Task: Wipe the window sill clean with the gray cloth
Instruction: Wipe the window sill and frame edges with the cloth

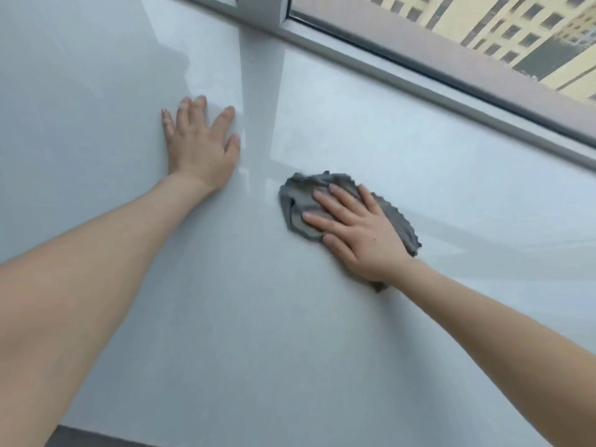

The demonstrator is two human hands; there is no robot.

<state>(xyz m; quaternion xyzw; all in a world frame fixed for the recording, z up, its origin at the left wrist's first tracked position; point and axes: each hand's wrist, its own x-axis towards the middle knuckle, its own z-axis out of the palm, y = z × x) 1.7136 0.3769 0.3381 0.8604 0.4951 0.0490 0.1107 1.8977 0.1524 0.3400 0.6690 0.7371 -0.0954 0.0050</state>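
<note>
A wide, glossy pale grey window sill (pixel 225 317) fills most of the view. A crumpled gray cloth (pixel 298 201) lies on it right of centre. My right hand (pixel 361 233) presses flat on top of the cloth, fingers spread and pointing left, covering its middle. My left hand (pixel 200 146) rests palm down on the bare sill to the left of the cloth, fingers apart, holding nothing. A gap of bare sill separates the two hands.
The grey window frame (pixel 419 79) runs diagonally along the sill's far edge, with a vertical post (pixel 261 8) at the top. Apartment buildings (pixel 516 30) show through the glass. The sill's near edge (pixel 96 437) is at the bottom left.
</note>
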